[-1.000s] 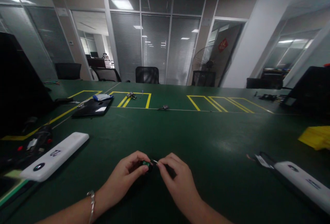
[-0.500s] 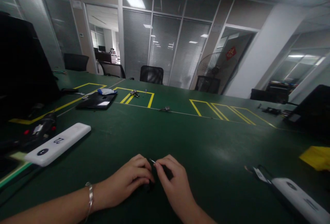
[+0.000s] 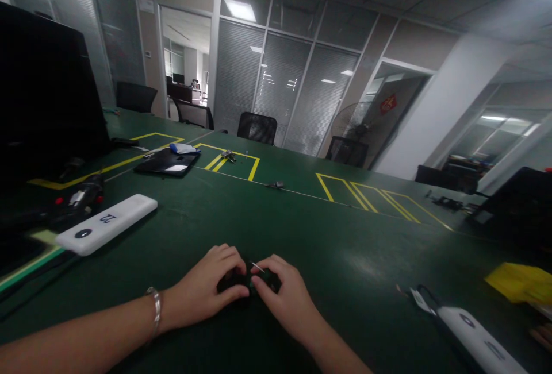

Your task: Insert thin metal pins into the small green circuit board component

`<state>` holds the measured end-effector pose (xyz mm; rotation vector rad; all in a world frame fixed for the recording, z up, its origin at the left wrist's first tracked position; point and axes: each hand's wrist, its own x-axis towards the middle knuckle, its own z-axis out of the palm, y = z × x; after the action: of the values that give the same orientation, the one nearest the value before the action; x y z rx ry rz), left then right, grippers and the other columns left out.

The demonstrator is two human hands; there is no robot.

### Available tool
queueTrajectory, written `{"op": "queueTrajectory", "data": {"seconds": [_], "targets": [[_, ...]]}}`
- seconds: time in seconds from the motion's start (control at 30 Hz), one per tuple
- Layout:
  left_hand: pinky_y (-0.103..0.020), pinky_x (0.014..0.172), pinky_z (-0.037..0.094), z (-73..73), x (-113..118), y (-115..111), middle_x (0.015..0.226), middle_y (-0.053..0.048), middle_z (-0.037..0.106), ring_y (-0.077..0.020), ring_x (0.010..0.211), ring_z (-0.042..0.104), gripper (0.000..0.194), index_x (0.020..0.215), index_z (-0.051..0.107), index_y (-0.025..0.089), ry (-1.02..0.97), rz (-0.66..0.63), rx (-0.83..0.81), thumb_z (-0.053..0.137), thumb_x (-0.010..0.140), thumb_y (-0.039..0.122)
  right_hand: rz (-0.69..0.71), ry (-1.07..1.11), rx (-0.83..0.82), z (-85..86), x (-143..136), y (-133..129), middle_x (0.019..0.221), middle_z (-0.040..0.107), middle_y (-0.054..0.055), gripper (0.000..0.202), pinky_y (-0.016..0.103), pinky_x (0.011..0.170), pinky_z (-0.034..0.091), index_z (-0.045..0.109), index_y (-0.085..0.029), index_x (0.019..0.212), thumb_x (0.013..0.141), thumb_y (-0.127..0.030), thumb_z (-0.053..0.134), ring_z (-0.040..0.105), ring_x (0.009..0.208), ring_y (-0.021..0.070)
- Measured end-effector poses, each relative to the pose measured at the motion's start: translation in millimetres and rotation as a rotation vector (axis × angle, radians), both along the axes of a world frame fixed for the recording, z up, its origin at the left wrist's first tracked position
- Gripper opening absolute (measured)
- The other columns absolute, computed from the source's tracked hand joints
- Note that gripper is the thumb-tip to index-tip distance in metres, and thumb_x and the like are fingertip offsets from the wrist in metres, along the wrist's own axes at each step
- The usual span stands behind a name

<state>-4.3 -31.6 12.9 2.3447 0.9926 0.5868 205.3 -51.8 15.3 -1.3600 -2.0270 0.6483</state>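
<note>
Over the green tabletop [image 3: 276, 219], my left hand [image 3: 209, 285] curves its thumb and fingers around a small dark object [image 3: 248, 282], whose shape is hard to make out. A bracelet circles the left wrist. Just right of it, my right hand [image 3: 287, 293] pinches a thin, shiny metal piece [image 3: 257, 267] between thumb and fingers. The metal piece slants over the dark object. Both hands are close together near the front of the table.
White power bank marked 22 [image 3: 107, 224] lies at left, beside a black tool [image 3: 84, 196]. A black flat case [image 3: 168, 162] lies farther back. At right are another white device [image 3: 474, 339] and a yellow item [image 3: 520, 282]. Dark monitors flank the table.
My left hand's fingers have spread farther from its thumb, showing more of the dark object. The metal piece shows more of its length. The camera view has tilted and shifted slightly.
</note>
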Motion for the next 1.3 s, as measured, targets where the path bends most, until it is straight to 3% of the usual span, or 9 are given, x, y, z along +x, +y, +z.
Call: {"op": "queueTrajectory", "data": {"seconds": [0.1,0.2,0.37,0.47,0.8,1.03,1.3], "targets": [[-0.039,0.081,0.041,5.2,1.1,-4.3,0.102,-0.006,0.056,-0.0260,0.090,0.051,0.054,0.105,0.058,0.021,0.067,-0.004,0.026,0.067,0.071,0.062,0.085,-0.093,-0.035,6.5,10.7,2.9,0.092,0.067,0.000,0.027,0.025,0.076,0.042,0.068,-0.025,0.098,0.075,-0.010,0.065,0.061,0.085,0.0174],[-0.042,0.082,0.041,7.5,3.3,-6.9,0.107,-0.008,0.054,-0.0287,0.094,0.051,0.068,0.109,0.056,0.020,0.106,-0.011,0.035,0.071,0.062,0.066,0.140,-0.166,-0.067,8.9,15.4,3.7,0.097,0.067,-0.001,0.035,0.025,0.075,0.042,0.066,-0.029,0.107,0.074,-0.016,0.069,0.061,0.087,0.0176],[-0.041,0.084,0.040,6.7,4.9,-9.1,0.102,-0.005,0.057,-0.0261,0.093,0.052,0.038,0.101,0.058,0.020,0.109,0.023,0.010,0.070,0.076,0.046,0.166,-0.310,-0.080,7.4,12.4,3.3,0.090,0.066,-0.002,0.022,0.023,0.068,0.040,0.068,-0.031,0.102,0.081,-0.027,0.067,0.061,0.081,0.0161],[-0.039,0.085,0.040,5.9,4.6,-9.4,0.100,-0.004,0.058,-0.0243,0.092,0.053,0.029,0.100,0.059,0.021,0.086,-0.005,0.003,0.068,0.078,0.038,0.152,-0.322,-0.090,5.8,12.5,4.7,0.089,0.066,-0.002,0.017,0.023,0.067,0.039,0.069,-0.029,0.097,0.080,-0.028,0.067,0.061,0.079,0.0158],[-0.032,0.079,0.046,-5.6,0.3,5.5,0.094,0.000,0.067,-0.0188,0.088,0.062,0.044,0.120,0.054,0.024,-0.274,0.000,-0.342,0.069,0.079,0.020,0.038,0.058,0.050,0.3,2.4,-3.6,0.080,0.059,0.000,0.013,0.023,0.059,0.042,0.065,-0.021,0.093,0.080,-0.023,0.066,0.057,0.068,0.0146],[-0.029,0.075,0.046,2.6,6.0,-1.5,0.091,-0.001,0.068,-0.0186,0.084,0.063,0.038,0.114,0.059,0.022,-0.213,-0.003,-0.321,0.069,0.078,0.019,0.037,-0.048,0.122,-0.8,-2.1,-7.8,0.084,0.061,0.001,0.014,0.024,0.065,0.042,0.064,-0.021,0.094,0.080,-0.022,0.066,0.059,0.075,0.0161],[-0.030,0.073,0.046,2.2,7.2,-1.3,0.090,-0.001,0.069,-0.0185,0.082,0.063,0.036,0.110,0.059,0.020,-0.222,0.000,-0.315,0.070,0.076,0.016,0.005,-0.157,0.172,0.3,-5.7,-10.3,0.083,0.062,0.001,0.010,0.025,0.065,0.041,0.063,-0.022,0.089,0.079,-0.021,0.065,0.060,0.075,0.0172]]}}
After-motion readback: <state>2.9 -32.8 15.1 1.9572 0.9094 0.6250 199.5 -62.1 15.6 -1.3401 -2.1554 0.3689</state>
